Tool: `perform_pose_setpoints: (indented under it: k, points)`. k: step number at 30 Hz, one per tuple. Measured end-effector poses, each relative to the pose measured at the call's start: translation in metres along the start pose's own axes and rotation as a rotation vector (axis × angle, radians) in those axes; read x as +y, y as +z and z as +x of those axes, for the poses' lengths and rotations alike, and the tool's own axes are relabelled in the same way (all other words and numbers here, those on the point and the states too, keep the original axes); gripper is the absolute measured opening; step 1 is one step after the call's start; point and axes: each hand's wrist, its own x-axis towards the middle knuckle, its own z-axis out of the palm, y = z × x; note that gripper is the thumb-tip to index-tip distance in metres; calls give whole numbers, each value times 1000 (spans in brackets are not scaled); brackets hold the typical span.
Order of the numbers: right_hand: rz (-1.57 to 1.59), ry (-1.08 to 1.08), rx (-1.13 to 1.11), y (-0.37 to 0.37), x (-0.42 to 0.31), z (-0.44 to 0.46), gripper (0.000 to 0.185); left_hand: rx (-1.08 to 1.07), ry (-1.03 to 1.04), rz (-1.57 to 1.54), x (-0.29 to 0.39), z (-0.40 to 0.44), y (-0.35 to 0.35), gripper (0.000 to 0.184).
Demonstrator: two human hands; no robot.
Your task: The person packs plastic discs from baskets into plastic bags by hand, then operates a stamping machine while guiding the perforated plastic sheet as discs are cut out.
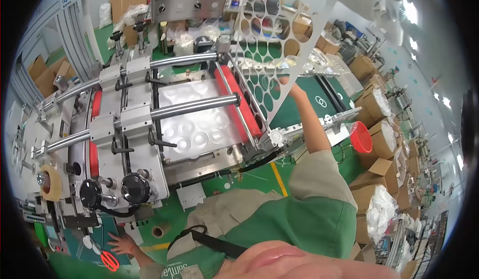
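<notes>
My left hand is at the lower left, fingers spread, with nothing in it. It is over a teal surface, close to scissors with red handles. My right arm reaches out to a green conveyor belt. My right hand is at the edge of a sheet of white plastic web full of round holes. The web partly covers its fingers, so their grip does not show. Several clear rings lie on the belt. Left of it, a clear formed sheet with round shapes lies in the machine.
Steel guide rods and red rollers cross the machine. Black hand knobs stick out at its front. A control box hangs above. On the right are a red bucket and cardboard boxes.
</notes>
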Motion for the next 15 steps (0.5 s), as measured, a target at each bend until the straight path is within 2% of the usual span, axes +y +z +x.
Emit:
perform_pose_setpoints:
  k: [2,4,5,6,7,10,12,14,15]
  points:
    - [-75,-21,-66,-37,-21,-17,34,9,-9,13,0,0,5,71]
    - [-117,389,-265,-88,-38,-30,39,187,-34,-25,-2,1,23,65]
    - [-346,313,-225,-121,-59,-38,37,238,-35,-37,-2,0,24,58]
    - [-382,434,-183,-159,-114,-49,33,260,-34,-39,-2,-1,25,56]
    - [-390,429,-191,-193,-171,-58,24,285,-33,-40,-2,0,25,54]
    - [-190,107,-95,-253,-303,-73,18,334,-29,-13,-1,-2,21,50]
    - [-281,-257,172,-271,-360,-59,12,452,-51,-51,0,0,26,49]
    - [-661,-464,469,-290,-377,-23,10,394,-41,-19,0,-1,17,50]
    - [-753,-312,482,-297,-387,-3,11,337,-39,17,-1,-2,12,50]
